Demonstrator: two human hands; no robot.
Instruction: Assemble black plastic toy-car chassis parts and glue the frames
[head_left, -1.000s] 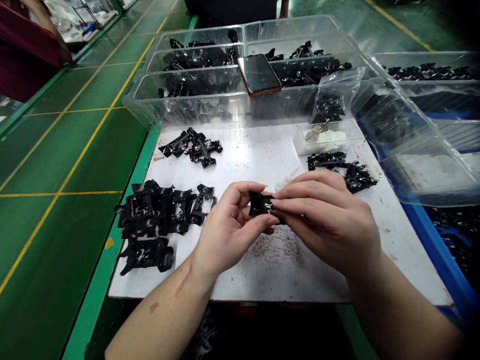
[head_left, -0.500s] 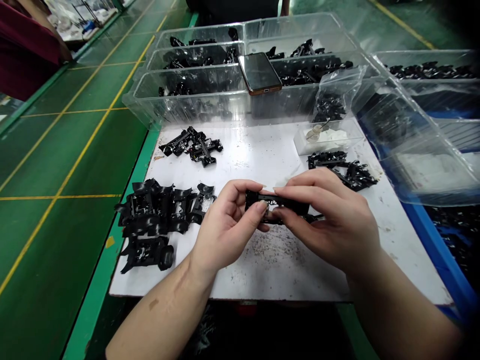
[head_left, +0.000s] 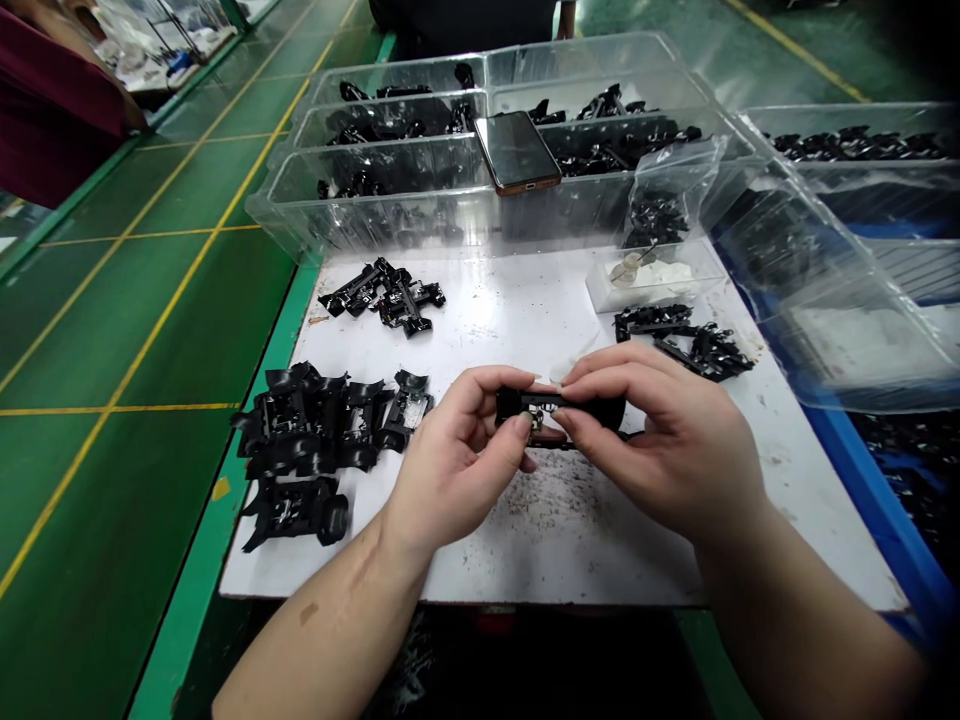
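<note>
Above the front middle of the white board, both hands grip one black plastic frame part (head_left: 544,399) with a small metallic piece showing in its opening. My left hand (head_left: 471,462) is closed on its left end, thumb at the opening. Fingers of my right hand (head_left: 660,440) wrap its right end, hiding much of it. Left of my hands lie several similar black parts with curved ends (head_left: 300,415). Smaller black parts (head_left: 386,295) form a pile farther back. Another heap of thin black parts (head_left: 701,345) is just beyond my right hand.
Clear divided trays (head_left: 375,215) holding black parts stand at the back, with a phone (head_left: 517,150) across them. A small white box (head_left: 637,280) and a plastic bag of black parts (head_left: 660,215) are at right. Blue crate edges (head_left: 870,490) border the board (head_left: 480,550).
The black frame part has shifted slightly right and been tilted a little, showing more of its opening. Both hands keep their hold, with the right fingers slightly moved.
</note>
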